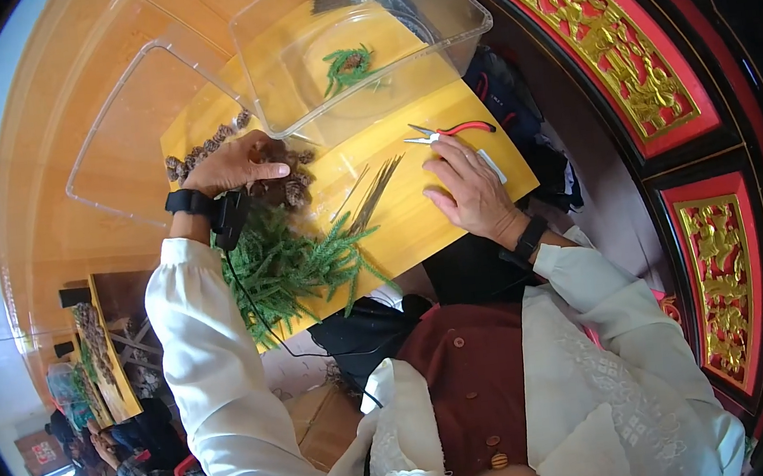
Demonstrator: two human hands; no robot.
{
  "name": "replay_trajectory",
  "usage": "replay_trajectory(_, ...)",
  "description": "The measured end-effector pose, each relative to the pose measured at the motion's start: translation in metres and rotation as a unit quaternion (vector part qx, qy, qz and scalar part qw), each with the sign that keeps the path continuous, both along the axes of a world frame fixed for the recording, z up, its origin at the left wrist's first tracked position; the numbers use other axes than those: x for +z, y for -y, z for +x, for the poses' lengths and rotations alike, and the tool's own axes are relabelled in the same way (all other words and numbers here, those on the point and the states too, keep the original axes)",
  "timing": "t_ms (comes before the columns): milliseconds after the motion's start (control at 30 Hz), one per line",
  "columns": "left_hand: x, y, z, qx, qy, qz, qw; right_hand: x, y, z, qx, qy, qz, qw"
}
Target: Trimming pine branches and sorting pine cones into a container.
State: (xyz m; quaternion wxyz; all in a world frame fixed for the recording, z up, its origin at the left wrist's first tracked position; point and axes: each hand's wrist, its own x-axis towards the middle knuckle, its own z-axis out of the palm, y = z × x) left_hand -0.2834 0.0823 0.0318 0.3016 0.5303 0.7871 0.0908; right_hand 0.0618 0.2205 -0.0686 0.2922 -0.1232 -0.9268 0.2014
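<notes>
At the table's left side, my left hand point(232, 164) reaches over a pile of brown pine cones point(296, 189). Its thumb stands apart from the bent fingers, whose tips are partly hidden among the cones. My right hand point(473, 193) lies loosely on the yellow table point(422, 224), fingers stretched out and apart. Its fingertips touch or nearly touch pliers with spread jaws and a red-and-black handle point(470, 126). Several thin brown wires or stems point(377, 192) lie between my hands. Below my left hand is a heap of green conifer sprigs point(286, 262).
A clear plastic bin point(370, 86) takes up the table's far side, with a green sprig ring holding a cone point(349, 68) seen through it. Another clear tub or lid point(96, 129) stands at its left. A thin black cable runs from my left wrist. Other people sit at the far left.
</notes>
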Motion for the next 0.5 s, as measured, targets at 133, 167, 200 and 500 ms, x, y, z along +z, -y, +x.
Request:
replay_trajectory(133, 0.025, 0.001, 0.023, 0.076, 0.094, -0.020, 0.993, -0.002, -0.001, 0.002, 0.002, -0.010, -0.004, 1.000)
replay_trajectory(167, 0.031, 0.005, 0.033, 0.106, 0.099, 0.014, 0.989, -0.002, -0.001, 0.001, 0.004, -0.015, -0.002, 1.000)
replay_trajectory(200, 0.032, 0.008, 0.036, 0.106, 0.103, 0.011, 0.989, -0.003, -0.001, 0.001, 0.003, -0.011, -0.005, 1.000)
replay_trajectory(500, 0.004, 0.026, 0.084, -0.032, -0.102, 0.081, 0.991, -0.006, -0.002, 0.002, 0.000, -0.019, -0.004, 1.000)
